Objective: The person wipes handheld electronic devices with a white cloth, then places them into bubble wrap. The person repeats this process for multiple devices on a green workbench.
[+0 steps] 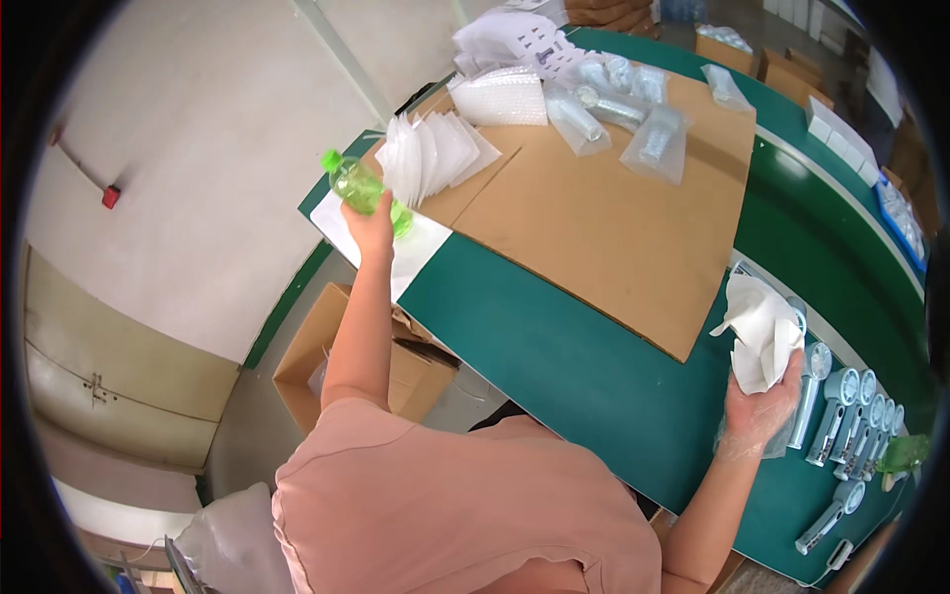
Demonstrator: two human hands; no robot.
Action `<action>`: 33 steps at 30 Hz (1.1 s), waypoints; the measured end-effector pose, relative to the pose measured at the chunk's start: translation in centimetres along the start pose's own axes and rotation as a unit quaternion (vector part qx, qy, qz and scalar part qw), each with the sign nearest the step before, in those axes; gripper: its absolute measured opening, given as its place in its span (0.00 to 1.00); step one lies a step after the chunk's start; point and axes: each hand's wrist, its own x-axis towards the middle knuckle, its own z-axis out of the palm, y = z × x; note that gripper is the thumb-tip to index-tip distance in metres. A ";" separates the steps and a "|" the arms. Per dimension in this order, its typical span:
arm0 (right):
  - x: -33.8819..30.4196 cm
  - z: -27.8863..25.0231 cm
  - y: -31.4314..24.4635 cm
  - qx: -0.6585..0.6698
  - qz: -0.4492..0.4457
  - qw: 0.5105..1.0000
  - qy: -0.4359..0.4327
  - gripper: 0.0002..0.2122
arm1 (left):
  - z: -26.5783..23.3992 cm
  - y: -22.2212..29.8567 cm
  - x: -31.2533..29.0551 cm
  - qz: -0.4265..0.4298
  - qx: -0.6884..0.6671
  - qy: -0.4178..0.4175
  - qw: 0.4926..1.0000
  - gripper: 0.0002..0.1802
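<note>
My left hand (pixel 370 230) is wrapped around a clear bottle (pixel 353 181) with a bright green cap and green tint. It holds the bottle tilted over a white sheet (pixel 424 247) at the table's left corner. At the right, my right hand (pixel 760 414) is closed on a crumpled white paper wipe (pixel 760 332). Thin clear plastic shows around that hand and wrist. Just past the wipe lie several light-blue handheld devices (pixel 817 362) with round heads, like small fans, in a row. One more such device (pixel 831 517) rests apart, nearer to me.
A large cardboard sheet (pixel 614 228) covers much of the green table (pixel 515 327). On it are white foam pouches (pixel 435 153), bubble wrap (pixel 500 97) and several bagged devices (pixel 655 139). An open carton (pixel 307 351) stands on the floor at left. Another green bottle (pixel 902 453) is at far right.
</note>
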 end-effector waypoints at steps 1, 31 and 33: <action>-0.2 0.3 -0.2 0.003 -0.001 1.000 -0.005 0.18 | 0.0 -2.3 1.1 0.021 0.069 0.016 0.997 0.33; -18.1 -8.6 -11.0 0.184 -0.345 0.908 0.149 0.18 | 2.6 39.3 -22.8 0.326 -0.536 -0.714 -0.311 0.14; -17.3 -9.3 -10.3 0.190 -0.312 0.922 0.127 0.18 | 3.1 40.7 -24.0 0.347 -0.520 -0.699 -0.347 0.14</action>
